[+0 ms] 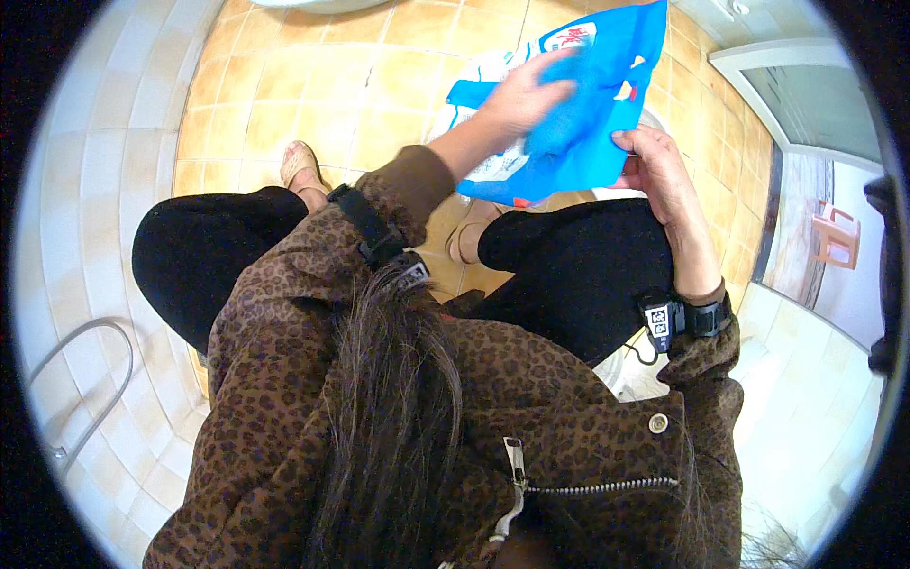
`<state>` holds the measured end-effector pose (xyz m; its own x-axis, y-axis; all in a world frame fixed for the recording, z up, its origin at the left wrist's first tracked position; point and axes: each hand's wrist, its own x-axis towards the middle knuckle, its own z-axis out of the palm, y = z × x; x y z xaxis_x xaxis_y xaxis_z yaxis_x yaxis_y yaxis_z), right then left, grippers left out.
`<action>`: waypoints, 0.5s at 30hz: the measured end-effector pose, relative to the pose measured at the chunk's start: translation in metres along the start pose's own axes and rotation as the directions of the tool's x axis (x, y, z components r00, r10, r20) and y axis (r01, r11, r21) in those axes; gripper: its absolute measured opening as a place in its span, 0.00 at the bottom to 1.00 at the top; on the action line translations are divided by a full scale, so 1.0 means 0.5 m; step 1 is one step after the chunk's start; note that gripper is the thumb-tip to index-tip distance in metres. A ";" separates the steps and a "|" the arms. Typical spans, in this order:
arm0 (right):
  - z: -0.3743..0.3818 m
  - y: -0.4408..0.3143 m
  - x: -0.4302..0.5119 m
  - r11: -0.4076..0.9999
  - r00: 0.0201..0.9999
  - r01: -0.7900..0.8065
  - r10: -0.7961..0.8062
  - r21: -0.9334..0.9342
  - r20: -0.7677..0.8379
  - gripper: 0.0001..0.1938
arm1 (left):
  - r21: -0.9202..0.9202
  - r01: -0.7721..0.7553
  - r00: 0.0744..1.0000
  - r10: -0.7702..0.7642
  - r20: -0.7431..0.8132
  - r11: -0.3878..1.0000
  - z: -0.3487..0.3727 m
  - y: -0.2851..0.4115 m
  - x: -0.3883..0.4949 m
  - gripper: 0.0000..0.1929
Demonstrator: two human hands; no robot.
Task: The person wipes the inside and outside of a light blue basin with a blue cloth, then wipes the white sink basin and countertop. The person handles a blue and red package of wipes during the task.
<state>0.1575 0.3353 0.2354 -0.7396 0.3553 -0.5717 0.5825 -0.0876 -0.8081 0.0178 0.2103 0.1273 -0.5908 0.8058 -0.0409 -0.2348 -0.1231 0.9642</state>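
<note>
A blue and white printed plastic bag (569, 135) is spread in front of me, above the floor and my knees. My right hand (650, 167) grips its lower right edge, thumb on the near face and fingers behind. Over the middle of the bag, my left hand (530, 96) is blurred, with its fingers apart; whether it touches the plastic I cannot tell. Black devices are strapped at both wrists.
Below are a yellow tiled floor (313, 78) and my sandalled feet. A shower hose (128, 370) hangs at the left wall. At the right are a white-framed door (796, 53) and, beyond, a pink plastic stool (837, 235). Part of a white fixture (320, 6) shows at the top.
</note>
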 end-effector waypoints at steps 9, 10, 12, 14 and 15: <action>-0.014 0.014 0.000 0.961 0.979 0.199 -0.187 -0.191 0.078 0.06 | 0.722 -0.238 0.966 0.078 0.248 0.650 -0.073 -0.223 -0.077 0.29; -0.014 0.015 -0.003 0.966 0.971 0.224 -0.211 -0.127 0.108 0.06 | 0.761 -0.163 0.981 0.022 0.192 0.627 -0.125 -0.256 -0.106 0.28; -0.013 0.014 -0.003 0.963 0.969 0.237 -0.225 -0.130 0.099 0.06 | 0.811 -0.010 0.992 -0.097 0.083 0.584 -0.176 -0.288 -0.105 0.27; -0.011 0.014 -0.002 0.965 0.968 0.242 -0.232 -0.105 0.098 0.06 | 0.834 0.122 0.978 -0.207 -0.010 0.537 -0.176 -0.262 -0.083 0.26; -0.011 0.014 -0.001 0.966 0.966 0.245 -0.236 -0.085 0.103 0.06 | 0.787 0.153 0.985 -0.160 -0.070 0.597 -0.160 -0.230 -0.060 0.25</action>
<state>0.1639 0.3397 0.2309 -0.8867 0.2681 -0.3765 0.4102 0.0811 -0.9084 0.0006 0.1541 -0.0033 -0.5984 0.7723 -0.2133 0.3770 0.5063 0.7756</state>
